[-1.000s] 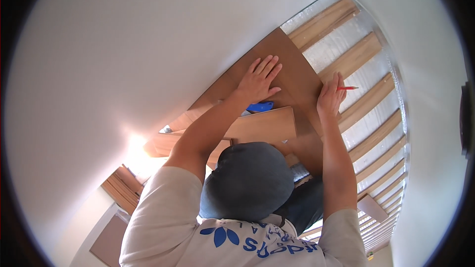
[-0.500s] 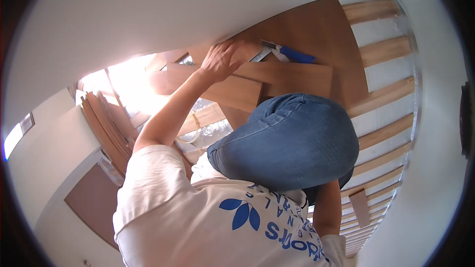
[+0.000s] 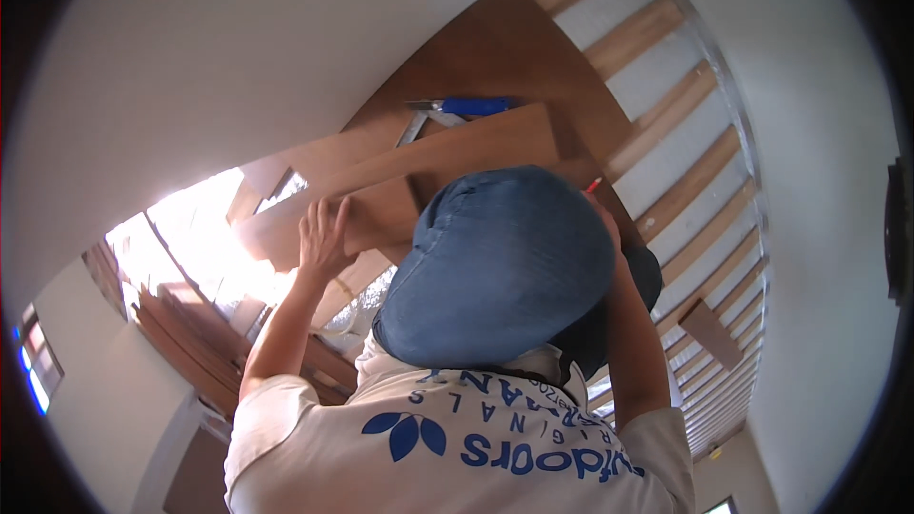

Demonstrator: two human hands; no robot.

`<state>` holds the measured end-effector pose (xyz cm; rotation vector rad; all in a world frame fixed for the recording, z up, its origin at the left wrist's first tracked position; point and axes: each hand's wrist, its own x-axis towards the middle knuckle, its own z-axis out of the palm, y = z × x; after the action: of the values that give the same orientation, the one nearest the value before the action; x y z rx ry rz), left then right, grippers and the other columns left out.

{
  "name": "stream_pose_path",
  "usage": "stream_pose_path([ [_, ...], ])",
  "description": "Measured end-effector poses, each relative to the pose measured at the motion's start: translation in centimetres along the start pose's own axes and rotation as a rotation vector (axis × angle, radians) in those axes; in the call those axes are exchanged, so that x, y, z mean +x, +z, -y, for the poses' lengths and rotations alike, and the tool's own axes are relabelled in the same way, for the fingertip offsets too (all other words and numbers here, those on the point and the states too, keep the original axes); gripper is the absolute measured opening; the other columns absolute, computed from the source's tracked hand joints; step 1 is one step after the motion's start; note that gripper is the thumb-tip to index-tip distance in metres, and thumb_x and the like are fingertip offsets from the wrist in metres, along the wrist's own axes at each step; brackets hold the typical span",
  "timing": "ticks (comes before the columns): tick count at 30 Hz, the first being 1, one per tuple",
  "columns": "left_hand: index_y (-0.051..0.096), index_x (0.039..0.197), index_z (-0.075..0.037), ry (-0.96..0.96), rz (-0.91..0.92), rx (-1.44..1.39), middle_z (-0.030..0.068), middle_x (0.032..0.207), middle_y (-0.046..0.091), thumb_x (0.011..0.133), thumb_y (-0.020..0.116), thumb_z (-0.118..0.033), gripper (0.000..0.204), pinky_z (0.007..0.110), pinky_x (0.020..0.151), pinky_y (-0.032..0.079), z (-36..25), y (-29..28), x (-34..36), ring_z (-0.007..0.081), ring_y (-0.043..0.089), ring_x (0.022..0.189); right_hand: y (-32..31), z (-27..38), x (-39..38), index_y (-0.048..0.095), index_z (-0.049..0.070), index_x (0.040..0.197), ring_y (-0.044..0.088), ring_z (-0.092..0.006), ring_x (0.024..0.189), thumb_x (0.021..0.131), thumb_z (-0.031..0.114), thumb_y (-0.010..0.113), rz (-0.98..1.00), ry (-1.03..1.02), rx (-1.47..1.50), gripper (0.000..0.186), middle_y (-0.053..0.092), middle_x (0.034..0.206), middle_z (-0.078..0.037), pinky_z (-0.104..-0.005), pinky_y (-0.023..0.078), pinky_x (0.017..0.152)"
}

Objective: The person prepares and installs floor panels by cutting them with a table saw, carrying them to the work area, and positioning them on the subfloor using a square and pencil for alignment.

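Observation:
My left hand (image 3: 324, 240) lies with fingers spread on the near side of a short brown board (image 3: 381, 214). That board rests against a longer brown board (image 3: 476, 154) just beyond it. My right hand (image 3: 604, 213) is partly hidden behind my jeans-clad knee (image 3: 505, 266). A slim red stick, seemingly a pencil (image 3: 595, 185), pokes up from its closed fingers. Past the long board lies a blue-handled tool (image 3: 476, 106) with a narrow grey blade. Beside it is a silvery angled metal piece (image 3: 412, 128), partly covered.
Brown panelling (image 3: 495, 38) spreads at the far side along a white wall (image 3: 238, 48). Wooden battens (image 3: 657, 124) over silvery sheeting run down the right. Stacked brown planks (image 3: 181, 338) stand at left, near bright glare. A loose offcut (image 3: 712, 333) lies across the battens.
My left hand has come back from the far boards onto the short board. My right hand has risen into view beside the knee with the red pencil. The whole view has turned.

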<state>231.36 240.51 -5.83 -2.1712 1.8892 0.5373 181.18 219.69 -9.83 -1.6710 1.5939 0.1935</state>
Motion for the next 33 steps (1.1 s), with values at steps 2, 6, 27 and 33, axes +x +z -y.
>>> stream_pose_path([
  [2,0.032,0.162,-0.009,-0.097,0.068,-0.028,0.0222,0.147,0.040,0.057,0.099,-0.034,0.127,0.054,0.113,0.038,-0.6,0.8,-2.7,0.0434,0.040,0.140,0.0,-0.2,-0.8,0.062,0.012,0.134,0.069,-0.0429,0.109,0.101,0.034,0.062,-0.025,0.038,-0.048,0.039,0.072,0.116,-0.023,-0.0523,0.055,0.092],
  [6,0.026,0.162,-0.006,-0.152,0.216,-0.085,0.0234,0.143,0.041,0.062,0.097,-0.042,0.127,0.055,0.112,0.039,-0.2,4.4,-8.5,0.0431,0.044,0.135,2.4,-1.3,-1.9,0.065,0.012,0.127,0.070,-0.0414,0.110,0.101,0.036,0.062,-0.024,0.148,-0.070,0.036,0.073,0.118,-0.020,-0.0499,0.056,0.096],
  [27,0.051,0.147,-0.013,-0.028,0.022,-0.062,0.0099,0.139,0.055,0.060,0.099,-0.046,0.105,0.049,0.113,0.039,9.5,0.2,5.6,0.0342,0.049,0.136,1.7,4.2,-0.1,0.065,0.004,0.124,0.068,-0.0418,0.111,0.101,0.029,0.064,0.016,-0.022,0.092,0.035,0.071,0.119,-0.023,-0.0505,0.054,0.095],
  [33,0.075,0.106,-0.006,-0.103,0.317,-0.119,0.0129,0.113,0.065,0.064,0.098,-0.042,0.060,0.046,0.099,0.048,7.0,-2.1,6.5,0.0342,0.060,0.113,0.3,2.6,-0.8,0.065,0.004,0.124,0.069,-0.0416,0.108,0.100,0.028,0.066,-0.067,-0.048,0.115,0.034,0.072,0.114,-0.023,-0.0501,0.055,0.092],
])
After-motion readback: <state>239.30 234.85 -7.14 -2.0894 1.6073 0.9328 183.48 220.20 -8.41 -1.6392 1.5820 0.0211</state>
